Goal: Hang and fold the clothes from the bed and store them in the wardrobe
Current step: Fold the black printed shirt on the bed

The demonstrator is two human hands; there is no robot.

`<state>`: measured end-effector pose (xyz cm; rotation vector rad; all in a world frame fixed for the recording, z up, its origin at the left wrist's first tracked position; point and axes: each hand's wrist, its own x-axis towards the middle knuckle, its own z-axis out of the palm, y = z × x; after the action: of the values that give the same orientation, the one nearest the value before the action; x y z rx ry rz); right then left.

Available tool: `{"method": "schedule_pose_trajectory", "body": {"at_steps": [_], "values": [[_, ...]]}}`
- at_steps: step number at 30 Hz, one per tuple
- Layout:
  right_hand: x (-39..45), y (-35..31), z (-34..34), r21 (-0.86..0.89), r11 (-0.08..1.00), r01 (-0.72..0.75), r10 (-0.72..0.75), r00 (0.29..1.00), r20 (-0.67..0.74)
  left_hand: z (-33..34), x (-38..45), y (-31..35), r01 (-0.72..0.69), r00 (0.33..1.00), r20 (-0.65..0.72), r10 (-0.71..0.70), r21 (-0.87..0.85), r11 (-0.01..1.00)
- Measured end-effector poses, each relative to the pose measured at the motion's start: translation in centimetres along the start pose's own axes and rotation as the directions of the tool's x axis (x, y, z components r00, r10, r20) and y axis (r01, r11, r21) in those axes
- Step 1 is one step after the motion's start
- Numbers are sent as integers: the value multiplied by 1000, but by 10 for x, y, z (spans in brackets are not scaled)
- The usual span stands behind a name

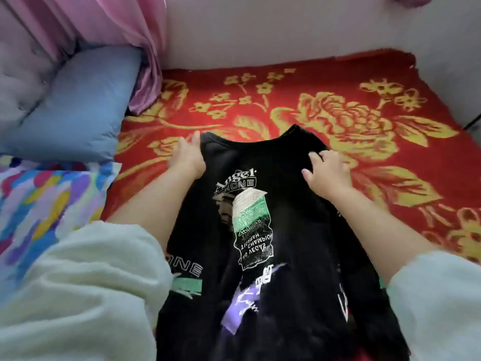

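Now the black shirt (pixel 276 230) lies spread on the red flowered bed cover (pixel 390 142), and everything else can be placed from it. Far left of the shirt sits a blue pillow (pixel 78 105), with a pink curtain (pixel 109 35) hanging above it and a colourful blanket (pixel 44 204) below it. The left hand (pixel 188 156) rests at the shirt's top left edge, by the shoulder. Its fingers look fairly straight, and it cannot be told whether they hold the cloth or just press on it. On the shirt's middle is a white and green print. The right hand (pixel 326 173) sits on the shirt's top right part, and its fingers (pixel 316 156) are bent and bunch a bit of the cloth. White fluffy sleeves (pixel 86 282) cover both arms. The shirt looks soft, light and floppy, so it will likely sag and crease when lifted. Holding it at both shoulders seems the best way to keep it flat for folding.
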<state>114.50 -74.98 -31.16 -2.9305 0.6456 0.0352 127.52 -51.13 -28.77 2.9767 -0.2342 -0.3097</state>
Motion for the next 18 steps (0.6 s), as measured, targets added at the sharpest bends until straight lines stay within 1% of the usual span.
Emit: {"method": "schedule_pose_trajectory", "body": {"at_steps": [1,2,4,6,7,8,9,10,12,13,14,17,18], "values": [[-4,-3,33,-48,998,49,-46,997,58,33,-2,-2,-10,996,92,9,12,1000],[-9,-5,66,-60,994,90,-82,990,118,69,-5,-9,7,984,179,-10,21,1000],[-25,-10,127,-46,988,150,-134,961,242,136,-22,-32,114,943,310,-116,25,993],[-42,-19,166,19,974,227,-221,919,325,187,-49,-62,282,866,422,-267,28,959],[-48,-25,184,63,965,255,-261,903,341,208,-61,-82,371,815,465,-347,41,928],[-54,-30,200,69,953,293,-298,883,362,226,-71,-100,454,761,497,-417,51,889],[-59,-37,219,63,951,303,-301,858,416,243,-82,-120,511,708,533,-463,65,857],[-65,-43,231,45,948,314,-299,836,460,254,-92,-133,532,679,553,-484,83,842],[-75,-62,250,6,932,363,-319,809,494,274,-106,-156,549,622,596,-508,131,826],[-75,-71,255,11,928,373,-325,795,512,279,-108,-162,557,618,594,-516,132,820],[-76,-79,259,33,927,373,-335,786,520,285,-110,-167,574,631,579,-517,100,813],[-80,-97,277,26,940,340,-286,746,602,290,-110,-180,627,681,549,-486,-93,774],[-81,-98,282,18,949,315,-261,754,602,288,-108,-187,645,700,524,-486,-170,745]]}}
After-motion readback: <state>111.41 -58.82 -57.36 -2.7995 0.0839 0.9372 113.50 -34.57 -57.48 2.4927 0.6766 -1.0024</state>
